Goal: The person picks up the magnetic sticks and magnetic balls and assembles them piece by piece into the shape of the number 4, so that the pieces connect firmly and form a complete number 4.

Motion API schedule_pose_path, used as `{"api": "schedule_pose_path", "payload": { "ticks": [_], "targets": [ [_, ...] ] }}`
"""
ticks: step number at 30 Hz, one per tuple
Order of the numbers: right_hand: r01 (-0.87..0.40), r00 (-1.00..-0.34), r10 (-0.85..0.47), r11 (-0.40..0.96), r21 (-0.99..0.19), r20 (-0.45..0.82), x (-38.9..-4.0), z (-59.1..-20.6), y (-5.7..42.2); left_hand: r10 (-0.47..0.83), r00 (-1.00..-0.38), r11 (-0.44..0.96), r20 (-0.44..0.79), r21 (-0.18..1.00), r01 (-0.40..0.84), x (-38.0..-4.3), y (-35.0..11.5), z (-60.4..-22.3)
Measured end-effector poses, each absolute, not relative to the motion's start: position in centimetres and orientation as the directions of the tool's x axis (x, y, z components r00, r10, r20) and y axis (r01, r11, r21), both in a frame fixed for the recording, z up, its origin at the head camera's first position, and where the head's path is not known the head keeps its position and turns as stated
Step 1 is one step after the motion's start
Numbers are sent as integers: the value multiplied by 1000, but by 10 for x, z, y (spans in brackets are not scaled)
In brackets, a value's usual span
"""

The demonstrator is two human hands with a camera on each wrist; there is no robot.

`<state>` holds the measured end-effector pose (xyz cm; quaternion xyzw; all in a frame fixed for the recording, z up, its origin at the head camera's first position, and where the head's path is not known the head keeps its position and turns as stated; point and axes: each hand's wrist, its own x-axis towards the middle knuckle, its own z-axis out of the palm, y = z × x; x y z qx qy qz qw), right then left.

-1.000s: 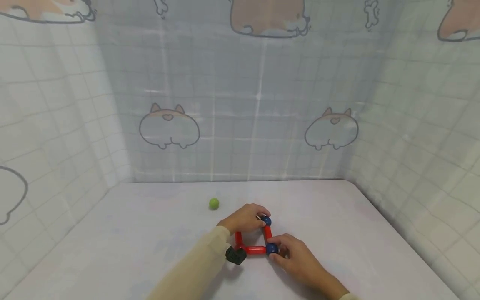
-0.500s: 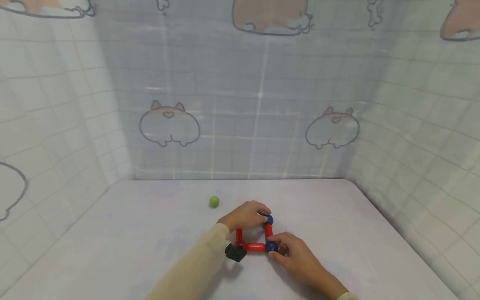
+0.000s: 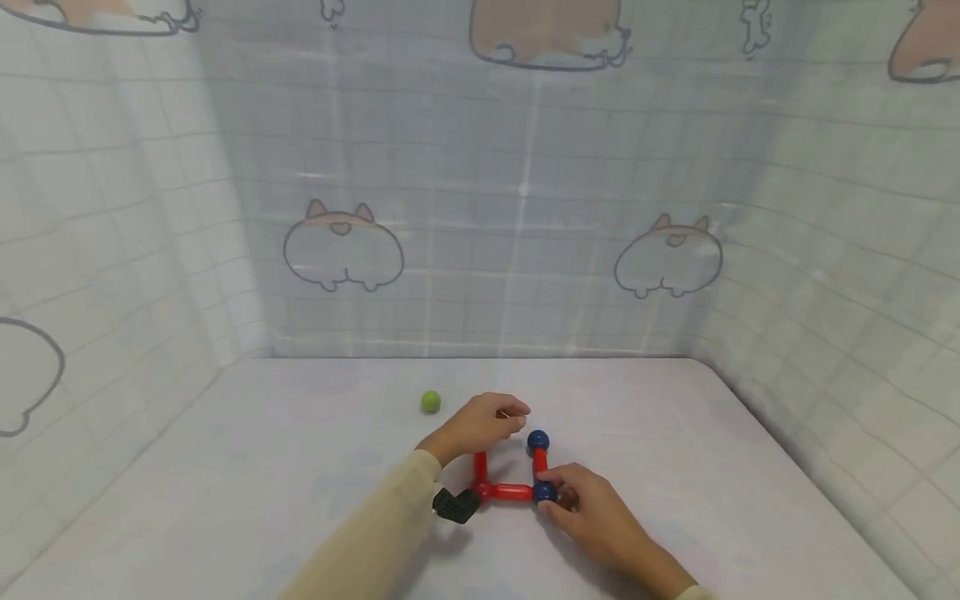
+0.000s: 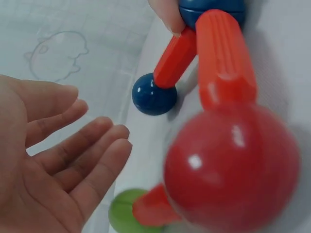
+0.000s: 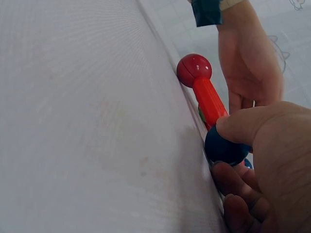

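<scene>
Red rods and balls form a three-sided frame on the table. Its red ball (image 3: 483, 491) joins a front rod (image 3: 513, 492) and a left rod (image 3: 481, 467), the latter partly behind my left hand. My right hand (image 3: 600, 512) pinches the near-right blue ball (image 3: 545, 493) between thumb and fingers. From there a right rod (image 3: 540, 461) runs back to another blue ball (image 3: 537, 441). My left hand (image 3: 483, 425) hovers beyond the left rod, holding nothing, its fingers loosely extended in the left wrist view. A green ball (image 3: 431, 402) lies farther back, left of that hand.
The white table (image 3: 300, 467) is enclosed by hanging grid-patterned cloth (image 3: 480, 300) at the back and both sides. A dark camera mount (image 3: 456, 505) at my left wrist sits close beside the red ball.
My left hand has let go of the far blue ball and drawn back leftward. The right hand keeps its pinch on the near blue ball.
</scene>
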<state>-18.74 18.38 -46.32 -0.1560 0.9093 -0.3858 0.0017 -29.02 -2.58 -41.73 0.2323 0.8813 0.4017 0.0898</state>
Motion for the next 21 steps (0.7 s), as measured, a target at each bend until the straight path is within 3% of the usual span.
{"api": "schedule_pose_path", "payload": {
  "ticks": [4, 13, 21],
  "targets": [
    [-274, -953, -281, 651, -708, 111, -187, -463, 184, 433, -900, 560, 60, 764, 320, -287, -37, -420],
    [-250, -961, -256, 650, -717, 104, -188, -462, 184, 240, -936, 509, 258, 788, 348, -282, -65, -426],
    [-267, -954, -282, 645, -716, 102, -189, -465, 186, 93, -963, 512, 251, 818, 263, -284, -74, -438]
  ]
}}
